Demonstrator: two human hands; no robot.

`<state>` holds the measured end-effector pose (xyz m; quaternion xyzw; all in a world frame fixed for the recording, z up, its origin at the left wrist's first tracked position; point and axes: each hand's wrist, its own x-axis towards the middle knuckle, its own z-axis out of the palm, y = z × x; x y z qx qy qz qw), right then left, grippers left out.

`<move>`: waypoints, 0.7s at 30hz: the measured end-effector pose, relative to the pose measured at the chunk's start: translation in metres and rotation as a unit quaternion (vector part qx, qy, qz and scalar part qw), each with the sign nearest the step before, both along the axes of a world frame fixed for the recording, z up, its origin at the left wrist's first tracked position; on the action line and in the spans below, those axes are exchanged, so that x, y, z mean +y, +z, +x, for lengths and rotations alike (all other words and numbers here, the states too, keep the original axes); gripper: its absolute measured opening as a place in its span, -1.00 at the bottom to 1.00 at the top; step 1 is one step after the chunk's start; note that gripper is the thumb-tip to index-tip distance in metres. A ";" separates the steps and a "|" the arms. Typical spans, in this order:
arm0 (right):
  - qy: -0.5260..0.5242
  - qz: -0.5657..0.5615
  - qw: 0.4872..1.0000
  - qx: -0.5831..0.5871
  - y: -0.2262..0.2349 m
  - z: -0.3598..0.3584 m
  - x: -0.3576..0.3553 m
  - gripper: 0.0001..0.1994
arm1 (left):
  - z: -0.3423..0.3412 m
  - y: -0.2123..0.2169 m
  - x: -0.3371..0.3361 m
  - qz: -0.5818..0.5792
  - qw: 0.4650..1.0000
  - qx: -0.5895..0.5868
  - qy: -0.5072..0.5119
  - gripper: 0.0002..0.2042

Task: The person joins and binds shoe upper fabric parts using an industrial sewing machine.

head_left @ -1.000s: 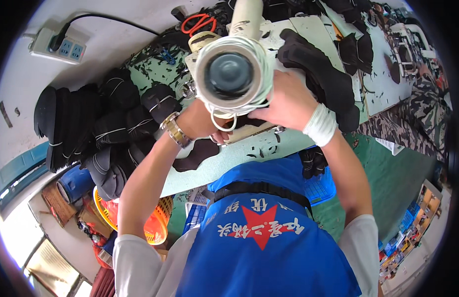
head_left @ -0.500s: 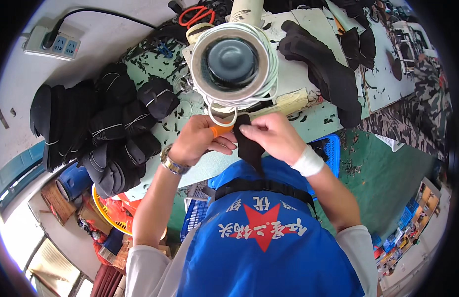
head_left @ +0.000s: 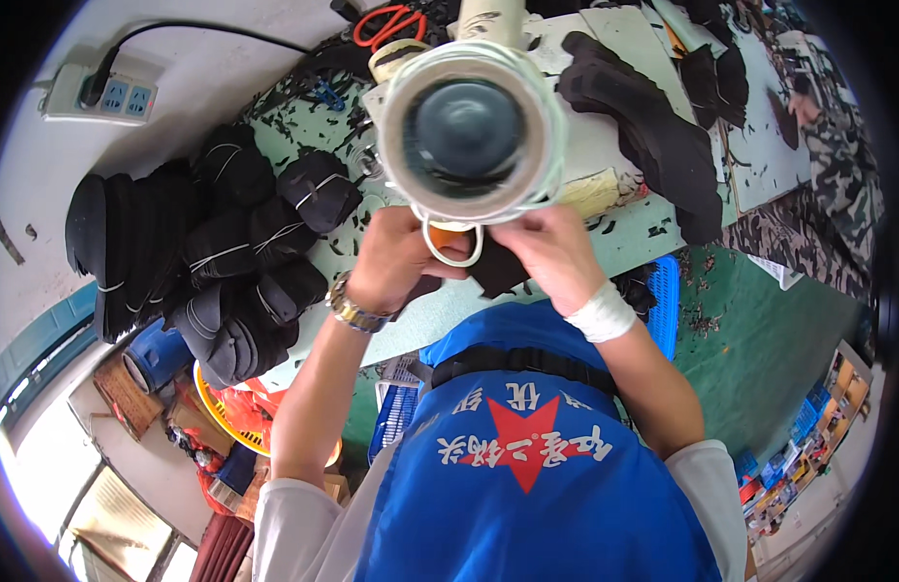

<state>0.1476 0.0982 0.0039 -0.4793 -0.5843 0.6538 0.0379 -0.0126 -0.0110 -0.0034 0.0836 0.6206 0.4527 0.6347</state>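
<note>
Tied bundles (head_left: 226,262) stacked at left, so much of the work looks done. Left hand (head_left: 401,262) pinches a white loop (head_left: 456,254); right hand (head_left: 546,254) grips a black piece (head_left: 495,276), both just under the spool (head_left: 469,131). Untied pieces (head_left: 653,145) remain at right. Table edge (head_left: 411,320) touches the apron; little free room.

A pale green worktable (head_left: 605,242) is carrying tied bundles of black pieces (head_left: 217,252) at nine o'clock, loose black pieces (head_left: 653,145) at two, and orange-handled scissors (head_left: 389,19) at twelve.
</note>
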 end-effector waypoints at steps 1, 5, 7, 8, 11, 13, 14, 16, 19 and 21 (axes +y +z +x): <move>-0.027 -0.016 0.999 0.035 -0.004 0.006 0.001 -0.64 | 0.003 -0.002 0.001 0.014 1.000 0.001 0.002 -0.76; -0.103 -0.141 0.982 0.066 0.014 0.013 -0.014 -0.72 | -0.003 0.012 -0.014 0.011 0.991 -0.056 -0.119 -0.78; -0.172 -0.299 0.935 0.080 0.017 0.009 -0.028 -0.78 | -0.024 0.016 -0.014 -0.039 0.986 -0.061 -0.153 -0.78; -0.193 -0.368 0.903 0.107 0.014 0.005 -0.033 -0.80 | -0.032 0.023 -0.009 -0.032 0.984 -0.030 -0.175 -0.80; -0.262 -0.456 0.837 0.154 0.006 -0.007 -0.047 -0.83 | -0.054 0.024 0.003 0.019 0.976 0.034 -0.213 -0.80; -0.306 -0.449 0.823 0.165 0.010 -0.007 -0.048 -0.81 | -0.050 0.019 0.012 0.034 0.978 0.050 -0.197 -0.84; -0.290 -0.402 0.854 0.155 0.007 -0.004 -0.045 -0.80 | -0.046 0.012 0.015 0.106 0.975 0.053 -0.187 -0.85; -0.207 -0.229 0.941 0.141 -0.009 0.008 -0.043 -0.77 | -0.031 -0.013 0.009 0.185 0.949 0.162 -0.196 -0.84; -0.175 0.044 0.979 0.090 0.006 0.022 -0.012 -0.87 | -0.027 -0.050 -0.022 0.192 0.940 0.193 -0.206 -0.70; -0.148 0.372 0.911 0.097 0.036 0.036 0.024 -0.87 | -0.029 0.009 -0.001 0.081 0.966 -0.029 -0.243 -0.74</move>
